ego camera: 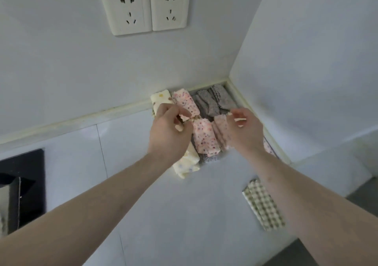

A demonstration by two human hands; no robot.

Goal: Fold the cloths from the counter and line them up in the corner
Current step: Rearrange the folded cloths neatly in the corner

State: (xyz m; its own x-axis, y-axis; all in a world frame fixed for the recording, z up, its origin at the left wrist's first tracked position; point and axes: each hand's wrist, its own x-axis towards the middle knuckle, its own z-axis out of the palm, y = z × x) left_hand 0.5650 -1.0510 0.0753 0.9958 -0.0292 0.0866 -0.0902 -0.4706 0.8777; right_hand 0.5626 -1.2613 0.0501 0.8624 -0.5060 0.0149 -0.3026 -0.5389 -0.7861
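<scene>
Left hand (169, 130) hovering over the corner pile with fingers curled, seemingly pinching the near end of a pink dotted folded cloth (185, 104); whether truly gripping or only touching, hard telling through the blur. Right hand (244, 130) hanging just beside it with fingers loosely bent and apart, apparently holding nothing, fingertips near a pale pink folded cloth (221, 131). Between the two hands, lying a second pink dotted cloth (204, 137), on top of a grey one peeking out below. Behind these, tucked against the wall strip (122, 110) in the corner, sitting several grey scalloped cloths (214, 100). At the left edge of the group, standing a cream spotted cloth (161, 100) by the wall and another cream cloth (187, 163) nearer, partly hidden under the left wrist. Well apart on the white counter (143, 184), lying a green checked cloth (263, 204), folded but not yet lined up. Judging the step as tidying the rows: best nudging each roll snug against its neighbour, keeping ends level, pressing lightly so folds are not springing open, and avoiding dragging the cloth underneath. Then probably fetching the checked one. Two wall sockets (143, 8) above; a dark hob (22, 188) at far left.
</scene>
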